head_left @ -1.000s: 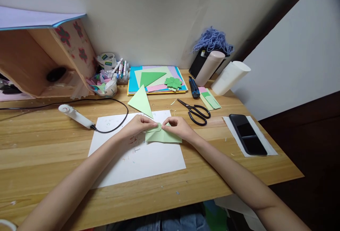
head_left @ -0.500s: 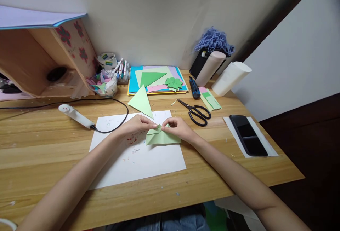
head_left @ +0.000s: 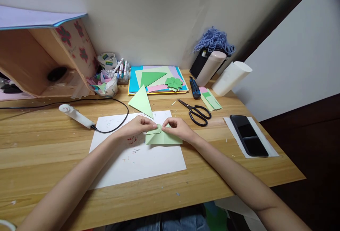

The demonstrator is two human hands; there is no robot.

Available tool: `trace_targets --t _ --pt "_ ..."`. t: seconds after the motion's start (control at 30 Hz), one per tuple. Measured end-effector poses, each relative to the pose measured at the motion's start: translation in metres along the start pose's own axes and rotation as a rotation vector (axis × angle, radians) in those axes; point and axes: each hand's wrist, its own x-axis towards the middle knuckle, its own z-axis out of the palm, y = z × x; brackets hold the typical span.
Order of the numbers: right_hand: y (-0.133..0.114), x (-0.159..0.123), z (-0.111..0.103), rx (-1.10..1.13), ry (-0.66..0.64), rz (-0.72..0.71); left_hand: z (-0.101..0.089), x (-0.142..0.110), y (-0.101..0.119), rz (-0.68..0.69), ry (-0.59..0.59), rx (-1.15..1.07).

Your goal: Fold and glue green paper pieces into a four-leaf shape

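A creased piece of light green paper (head_left: 162,139) is held over a white sheet (head_left: 138,167) with coloured marks. At its upper left edge my left hand (head_left: 139,125) pinches a folded flap between thumb and fingers. My right hand (head_left: 177,128) is closed on the same paper close by, near the middle of its top edge. Behind the hands lies a light green folded triangle (head_left: 141,102), touching the white sheet. Black-handled scissors (head_left: 198,112) rest to the right of my right hand. Part of the paper's upper edge is hidden by my fingers.
Coloured paper (head_left: 132,89) is stacked at the back, bearing a green clover-shaped cutout (head_left: 174,83). A blue box cutter (head_left: 194,88) lies beside it. A phone (head_left: 248,135) sits at right. A white hand-held device (head_left: 75,116) with a black cable lies at left, near a cardboard box (head_left: 77,50).
The light green paper is spread slightly wider and flatter between my hands. Both hands keep nearly the same place and grip.
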Motion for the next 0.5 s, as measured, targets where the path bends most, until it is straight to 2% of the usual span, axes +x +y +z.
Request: trace_targets --t 0.2,0.4,0.5 --pt "0.0033 0.0 0.0026 -0.039 -0.006 -0.031 0.0011 0.0037 -0.0029 -0.066 -0.007 -0.048" --pt "0.0018 -0.0012 0.003 -0.06 -0.011 -0.045 0.006 0.007 -0.0066 -0.101 0.075 -0.023" --pt "0.0011 -0.0017 0.0017 -0.075 -0.026 -0.046 0.0052 0.0063 -0.0052 -0.106 0.063 -0.026"
